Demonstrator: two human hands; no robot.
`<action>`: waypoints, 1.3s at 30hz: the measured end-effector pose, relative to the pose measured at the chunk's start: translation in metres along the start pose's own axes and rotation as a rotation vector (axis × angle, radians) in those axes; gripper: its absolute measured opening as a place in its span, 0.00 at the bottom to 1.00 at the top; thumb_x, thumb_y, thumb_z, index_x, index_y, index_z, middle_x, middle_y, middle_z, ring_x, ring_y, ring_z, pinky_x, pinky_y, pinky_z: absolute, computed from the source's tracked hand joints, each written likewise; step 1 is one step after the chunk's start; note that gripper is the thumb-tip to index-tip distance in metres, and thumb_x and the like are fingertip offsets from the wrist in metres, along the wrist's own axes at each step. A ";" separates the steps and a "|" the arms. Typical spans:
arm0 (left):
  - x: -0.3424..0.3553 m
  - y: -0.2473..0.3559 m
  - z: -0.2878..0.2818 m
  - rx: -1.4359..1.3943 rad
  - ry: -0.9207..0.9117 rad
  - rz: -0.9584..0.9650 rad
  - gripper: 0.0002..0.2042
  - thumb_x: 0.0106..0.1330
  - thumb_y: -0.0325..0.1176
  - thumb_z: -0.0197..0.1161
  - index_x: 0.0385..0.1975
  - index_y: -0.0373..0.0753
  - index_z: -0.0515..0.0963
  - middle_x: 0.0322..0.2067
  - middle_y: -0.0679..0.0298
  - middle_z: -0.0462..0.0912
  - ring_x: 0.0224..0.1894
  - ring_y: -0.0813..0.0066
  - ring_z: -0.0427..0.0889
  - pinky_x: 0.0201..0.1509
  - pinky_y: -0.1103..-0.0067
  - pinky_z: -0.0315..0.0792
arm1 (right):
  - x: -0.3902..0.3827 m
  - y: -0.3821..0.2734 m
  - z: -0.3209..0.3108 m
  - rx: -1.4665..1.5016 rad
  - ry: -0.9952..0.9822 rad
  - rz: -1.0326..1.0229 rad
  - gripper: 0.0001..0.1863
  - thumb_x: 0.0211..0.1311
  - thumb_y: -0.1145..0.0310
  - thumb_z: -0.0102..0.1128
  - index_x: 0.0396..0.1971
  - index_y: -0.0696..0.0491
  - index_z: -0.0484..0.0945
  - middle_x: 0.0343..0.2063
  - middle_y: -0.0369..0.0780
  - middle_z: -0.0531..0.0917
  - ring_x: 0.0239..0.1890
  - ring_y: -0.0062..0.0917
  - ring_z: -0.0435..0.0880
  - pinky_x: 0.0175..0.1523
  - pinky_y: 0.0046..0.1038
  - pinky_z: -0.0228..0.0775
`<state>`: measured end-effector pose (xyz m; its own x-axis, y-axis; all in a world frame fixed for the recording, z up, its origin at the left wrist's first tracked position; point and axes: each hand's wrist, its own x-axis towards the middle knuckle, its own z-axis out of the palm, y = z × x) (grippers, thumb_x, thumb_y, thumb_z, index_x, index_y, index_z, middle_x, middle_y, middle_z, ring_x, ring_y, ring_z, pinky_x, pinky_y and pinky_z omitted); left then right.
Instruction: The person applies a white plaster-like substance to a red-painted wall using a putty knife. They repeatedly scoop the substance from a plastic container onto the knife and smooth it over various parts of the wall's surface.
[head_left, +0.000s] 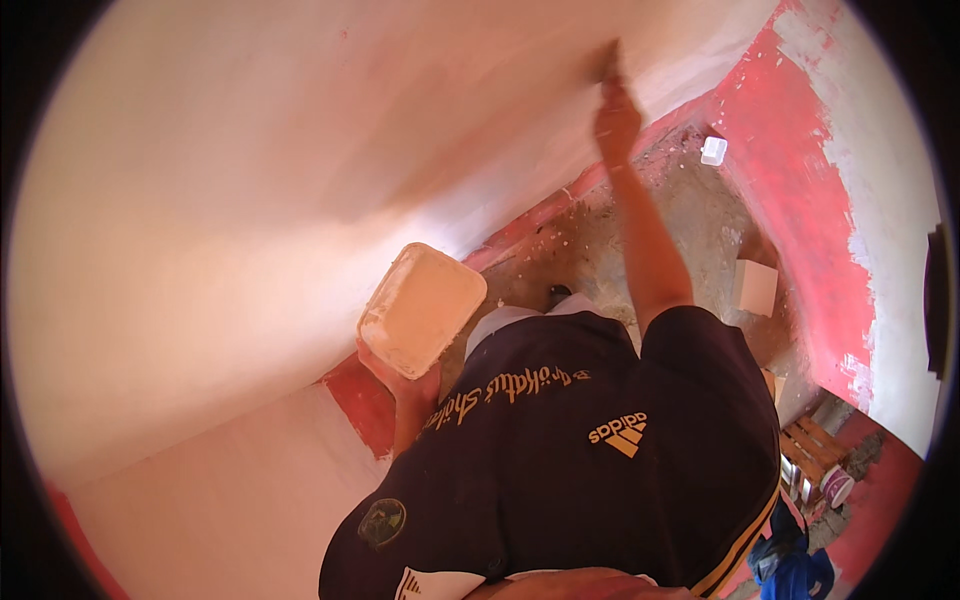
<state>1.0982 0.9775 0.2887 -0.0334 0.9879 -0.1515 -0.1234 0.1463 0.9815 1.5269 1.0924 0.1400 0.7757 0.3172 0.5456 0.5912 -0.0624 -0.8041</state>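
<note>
My left hand (402,378) is wrapped round the lower end of a rectangular tub (425,305) with rounded corners. Pale material is smeared on the tub, which is tilted beside the wall. Far up to the right, my right hand (617,125) is closed round a small hand tool (607,66) against the wall (300,200). Motion blur hides the tool's exact kind; its dark end shows beyond the fingers. The wall is pale and smooth-looking, with a streaky patch near the tool.
A red, partly white-coated wall (800,190) stands on the right. On the spattered floor (590,235) are a small white container (713,151) and a pale box (755,287). Lower right are wooden slats (815,447), a bucket (837,487) and a blue bag (790,567).
</note>
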 end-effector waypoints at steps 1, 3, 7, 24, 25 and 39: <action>0.002 -0.007 -0.009 0.032 -0.008 0.030 0.30 0.76 0.61 0.38 0.66 0.46 0.66 0.61 0.66 0.72 0.64 0.68 0.71 0.66 0.67 0.68 | -0.030 -0.012 0.021 -0.100 -0.046 -0.090 0.10 0.69 0.67 0.56 0.34 0.60 0.79 0.24 0.48 0.81 0.28 0.46 0.81 0.33 0.43 0.73; 0.005 -0.020 -0.035 -0.220 -0.032 -0.079 0.30 0.76 0.61 0.38 0.65 0.46 0.67 0.61 0.66 0.73 0.64 0.69 0.71 0.66 0.68 0.69 | -0.129 -0.071 0.056 -0.280 -0.163 -0.273 0.12 0.67 0.71 0.54 0.45 0.61 0.78 0.26 0.45 0.79 0.30 0.40 0.79 0.34 0.39 0.72; 0.010 -0.028 -0.067 -0.225 -0.068 -0.093 0.30 0.76 0.60 0.38 0.64 0.46 0.68 0.60 0.66 0.73 0.63 0.69 0.72 0.65 0.68 0.69 | -0.201 -0.130 0.021 0.227 -0.305 -0.394 0.20 0.68 0.72 0.52 0.59 0.60 0.75 0.29 0.43 0.79 0.33 0.37 0.79 0.36 0.36 0.73; 0.037 -0.010 -0.209 -0.765 -0.133 -0.174 0.25 0.72 0.40 0.61 0.66 0.41 0.64 0.59 0.62 0.71 0.63 0.71 0.69 0.66 0.70 0.68 | -0.287 -0.208 0.039 -0.026 -0.375 -0.206 0.11 0.71 0.67 0.57 0.43 0.57 0.83 0.28 0.51 0.81 0.31 0.48 0.81 0.39 0.45 0.73; 0.039 -0.008 -0.216 -0.744 -0.140 -0.149 0.26 0.72 0.41 0.61 0.66 0.41 0.64 0.60 0.62 0.70 0.63 0.71 0.69 0.67 0.70 0.67 | -0.284 -0.190 0.030 -0.219 -0.409 -0.246 0.13 0.72 0.64 0.56 0.43 0.57 0.83 0.27 0.52 0.82 0.31 0.49 0.82 0.39 0.46 0.74; 0.055 -0.002 -0.272 -0.443 -0.215 0.006 0.27 0.70 0.32 0.63 0.66 0.39 0.60 0.62 0.59 0.68 0.62 0.72 0.70 0.63 0.70 0.71 | -0.278 -0.261 0.096 -0.110 -0.185 -0.270 0.09 0.70 0.67 0.54 0.36 0.56 0.81 0.28 0.48 0.83 0.29 0.44 0.82 0.35 0.39 0.75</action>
<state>0.8273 1.0177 0.2466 0.1645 0.9837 -0.0722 -0.5355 0.1505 0.8310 1.1357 1.1116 0.1759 0.5404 0.5022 0.6751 0.7978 -0.0508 -0.6008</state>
